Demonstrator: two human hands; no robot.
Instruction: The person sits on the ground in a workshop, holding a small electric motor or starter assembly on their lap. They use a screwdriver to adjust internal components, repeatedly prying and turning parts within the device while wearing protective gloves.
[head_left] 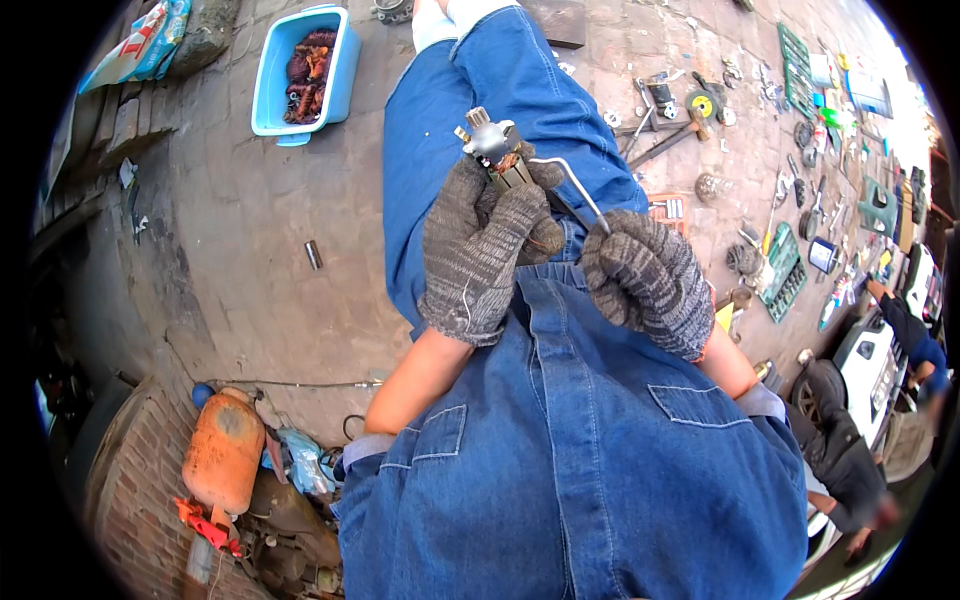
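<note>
Both my hands wear grey knitted work gloves. My left hand [472, 255] is closed around a small metal motor part [511, 174] with copper windings, held up over my lap. Its top end is shiny and partly blurred, and the lower part is hidden by the glove. In my closed right hand [648, 282] is a thin bent metal rod [578, 182] with a hooked far end. The hooked end reaches left, close to the motor part and my left fingertips; whether it touches cannot be made out.
A light blue tub [343, 75] of reddish-brown coils stands far left, and a metal cylinder [314, 255] lies on the paving. At right are a hammer [670, 140], a green socket case [783, 275] and scattered tools. An orange tank [224, 450] sits near left; people and vehicles are at right.
</note>
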